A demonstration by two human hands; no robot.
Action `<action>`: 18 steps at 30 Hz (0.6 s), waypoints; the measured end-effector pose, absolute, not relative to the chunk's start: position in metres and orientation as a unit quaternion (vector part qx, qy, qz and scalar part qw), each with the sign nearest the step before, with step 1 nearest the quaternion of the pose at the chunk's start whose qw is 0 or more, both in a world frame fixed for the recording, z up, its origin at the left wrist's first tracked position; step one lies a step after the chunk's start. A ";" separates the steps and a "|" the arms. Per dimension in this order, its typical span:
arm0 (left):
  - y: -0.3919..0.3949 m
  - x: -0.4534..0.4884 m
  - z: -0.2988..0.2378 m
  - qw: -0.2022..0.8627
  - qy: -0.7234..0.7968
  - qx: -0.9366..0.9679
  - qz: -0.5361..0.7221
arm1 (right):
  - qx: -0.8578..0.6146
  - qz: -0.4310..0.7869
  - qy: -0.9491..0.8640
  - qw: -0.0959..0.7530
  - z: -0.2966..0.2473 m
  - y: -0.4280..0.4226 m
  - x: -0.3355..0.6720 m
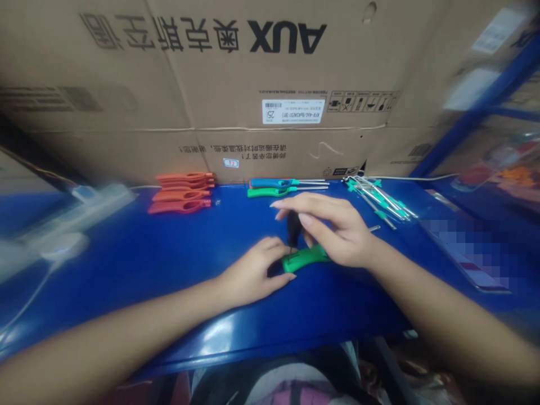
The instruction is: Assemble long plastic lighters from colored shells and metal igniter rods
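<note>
A green long-necked lighter lies on the blue table, its metal tube pointing away to the right. My left hand is closed around the end of its handle, thumb on the near side and fingers on the far side. In my right hand is a screwdriver with a dark handle, held upright between thumb and fingers. Its tip reaches down to the green handle by my left fingertips. Whether it sits in a screw is too small to tell. The right hand covers part of the lighter.
Several orange handles lie at the back left. Blue and green lighters are behind my hands. Metal tubes with teal parts are piled at the back right. A cardboard wall closes off the back; a power strip stands left.
</note>
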State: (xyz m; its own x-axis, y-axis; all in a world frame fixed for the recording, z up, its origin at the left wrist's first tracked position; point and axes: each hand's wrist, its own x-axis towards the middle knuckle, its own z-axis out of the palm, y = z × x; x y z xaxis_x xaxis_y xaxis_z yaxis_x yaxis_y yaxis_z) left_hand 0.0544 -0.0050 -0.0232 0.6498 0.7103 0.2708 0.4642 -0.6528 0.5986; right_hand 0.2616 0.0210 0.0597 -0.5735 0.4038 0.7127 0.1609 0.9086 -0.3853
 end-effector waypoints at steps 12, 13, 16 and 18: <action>-0.005 0.054 -0.024 0.246 0.332 0.875 0.254 | -0.150 0.130 -0.881 0.430 0.059 0.017 0.259; -0.005 0.054 -0.023 0.246 0.330 0.875 0.255 | -0.146 0.146 -0.877 0.433 0.059 0.016 0.257; -0.005 0.054 -0.024 0.242 0.329 0.877 0.253 | -0.144 0.075 -0.872 0.461 0.058 0.015 0.257; -0.005 0.054 -0.025 0.236 0.336 0.877 0.249 | -0.145 -0.007 -0.873 0.465 0.057 0.017 0.259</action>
